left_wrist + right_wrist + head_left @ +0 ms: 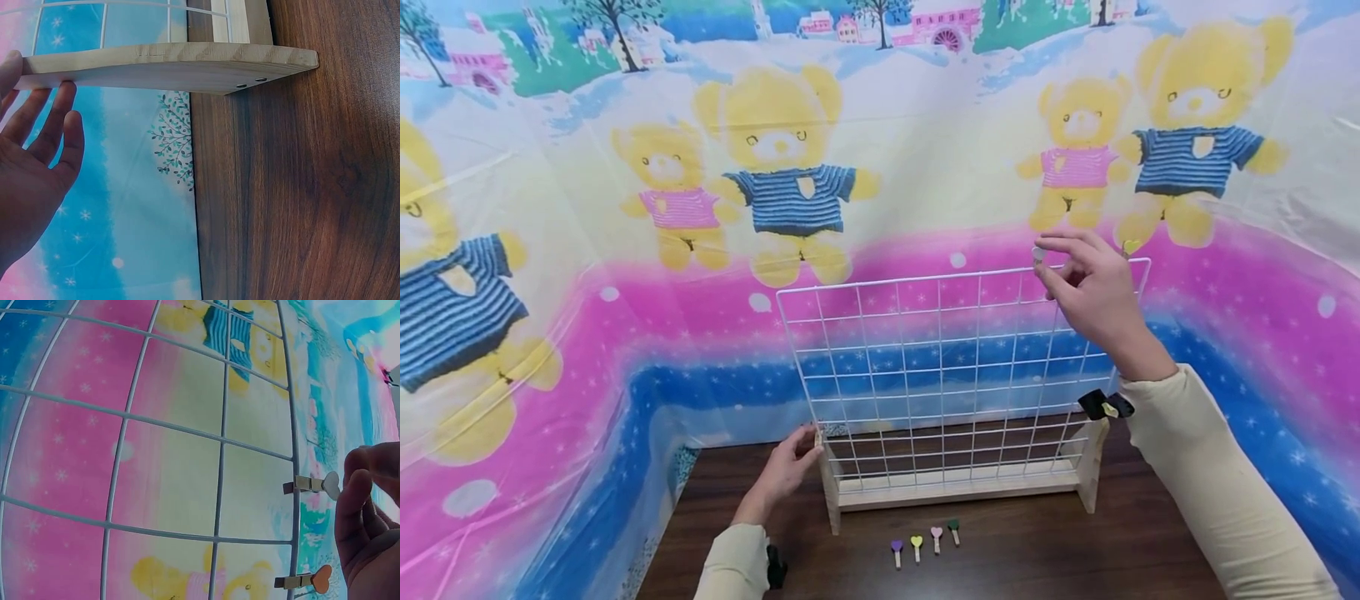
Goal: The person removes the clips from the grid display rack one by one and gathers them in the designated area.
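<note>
White heart clip [315,484] sits on the wire grid's [940,375] top rail, long axis crossing it, at your right hand's [1093,300] fingers [356,500], which pinch its head. Left hand [786,471], fingers straight, steadies the wooden stand [169,65].

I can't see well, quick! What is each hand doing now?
Left hand: open, straight fingers resting against the wooden stand.
Right hand: pinching a small white heart clip at the top wire of the grid.
</note>
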A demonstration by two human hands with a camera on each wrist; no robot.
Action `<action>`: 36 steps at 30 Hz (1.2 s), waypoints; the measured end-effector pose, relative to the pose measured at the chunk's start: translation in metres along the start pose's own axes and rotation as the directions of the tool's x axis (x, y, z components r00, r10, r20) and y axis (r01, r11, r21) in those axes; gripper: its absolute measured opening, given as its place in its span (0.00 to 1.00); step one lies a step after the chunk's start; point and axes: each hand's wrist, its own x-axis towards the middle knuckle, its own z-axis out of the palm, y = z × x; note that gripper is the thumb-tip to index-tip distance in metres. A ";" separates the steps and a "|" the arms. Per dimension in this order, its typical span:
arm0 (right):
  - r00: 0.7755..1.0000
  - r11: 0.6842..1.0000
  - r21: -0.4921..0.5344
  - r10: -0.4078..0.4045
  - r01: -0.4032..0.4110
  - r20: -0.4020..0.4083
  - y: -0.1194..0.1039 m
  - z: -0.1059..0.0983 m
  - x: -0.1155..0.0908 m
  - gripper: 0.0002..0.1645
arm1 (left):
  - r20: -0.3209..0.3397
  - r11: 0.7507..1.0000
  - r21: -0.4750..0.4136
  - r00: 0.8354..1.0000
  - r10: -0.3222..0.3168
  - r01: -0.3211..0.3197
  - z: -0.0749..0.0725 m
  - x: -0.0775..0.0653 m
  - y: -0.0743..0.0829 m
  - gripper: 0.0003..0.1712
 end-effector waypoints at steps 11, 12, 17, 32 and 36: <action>0.987 0.989 -0.006 0.149 -0.149 0.061 0.005 0.008 0.001 0.20 | -0.008 1.000 0.007 1.000 0.024 -0.024 0.000 -0.002 0.000 0.22; 0.986 0.988 -0.002 0.157 -0.157 0.064 0.005 0.008 0.002 0.20 | -0.008 1.000 0.007 1.000 0.027 -0.027 0.000 -0.002 0.000 0.22; 0.972 0.975 0.001 0.221 -0.222 0.079 0.005 0.009 0.004 0.21 | -0.005 1.000 0.004 1.000 0.022 -0.022 0.000 -0.002 0.000 0.22; 0.947 0.951 -0.006 0.308 -0.309 0.095 0.005 0.009 0.009 0.15 | 0.001 1.000 -0.016 1.000 0.003 -0.003 0.000 -0.002 0.002 0.21; 0.945 0.947 0.016 0.318 -0.320 0.080 0.004 0.008 0.009 0.15 | -0.002 1.000 -0.012 1.000 0.004 -0.005 0.000 -0.003 0.003 0.20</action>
